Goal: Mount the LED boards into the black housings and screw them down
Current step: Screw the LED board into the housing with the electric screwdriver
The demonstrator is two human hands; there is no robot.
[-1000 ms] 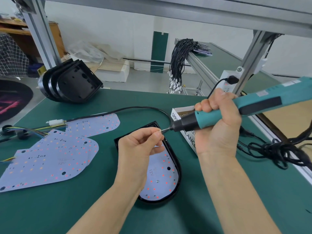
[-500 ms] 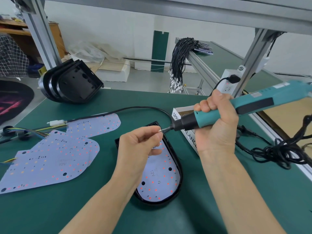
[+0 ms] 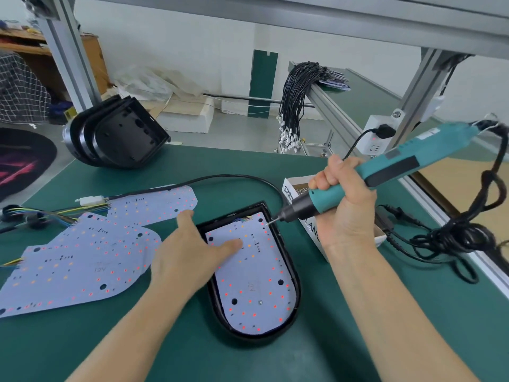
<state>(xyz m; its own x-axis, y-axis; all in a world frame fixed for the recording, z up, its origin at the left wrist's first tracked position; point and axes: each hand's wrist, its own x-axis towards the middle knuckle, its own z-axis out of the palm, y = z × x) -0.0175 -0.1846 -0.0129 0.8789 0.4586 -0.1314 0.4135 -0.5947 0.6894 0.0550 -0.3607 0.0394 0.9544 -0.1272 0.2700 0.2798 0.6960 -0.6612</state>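
A black housing (image 3: 290, 268) lies in the middle of the green mat with a white LED board (image 3: 256, 293) seated inside it. My left hand (image 3: 190, 252) lies flat on the housing's left rim, its thumb pressing on the board. My right hand (image 3: 344, 205) grips a teal electric screwdriver (image 3: 385, 172). The bit's tip carries a small screw and sits at the board's upper right corner. One screw shows low on the board. Loose LED boards (image 3: 82, 260) lie to the left.
A stack of empty black housings (image 3: 118, 133) leans at the back left. A white screw box (image 3: 311, 221) stands behind my right hand. Tangled black cable (image 3: 468, 232) lies at the right near the table's aluminium edge. Wire harnesses (image 3: 292, 97) hang behind.
My left hand let go of the screw at the bit and dropped flat onto the housing and board. The screwdriver tip came down to the board's upper right corner.
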